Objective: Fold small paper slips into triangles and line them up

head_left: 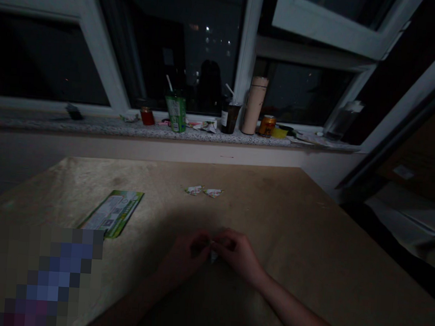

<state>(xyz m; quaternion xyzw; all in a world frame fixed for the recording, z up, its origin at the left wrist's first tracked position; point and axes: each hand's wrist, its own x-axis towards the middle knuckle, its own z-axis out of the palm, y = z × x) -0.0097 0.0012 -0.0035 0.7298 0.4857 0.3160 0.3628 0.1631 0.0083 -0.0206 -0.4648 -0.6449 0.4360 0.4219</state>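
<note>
My left hand and my right hand meet low over the middle of the wooden table. The fingertips of both pinch a small pale wrapper, mostly hidden by the fingers. Its lower tip pokes out beneath them, and its print cannot be read. Beyond my hands lie two small folded wrappers, a left one and a right one, side by side, white with green and red print. A flat green printed packet rests off to the left of my left hand.
Along the granite windowsill stand a green can with a straw, a dark cup, a pink flask, an orange can and a red-filled jar. The lower left corner is pixelated. The light is dim.
</note>
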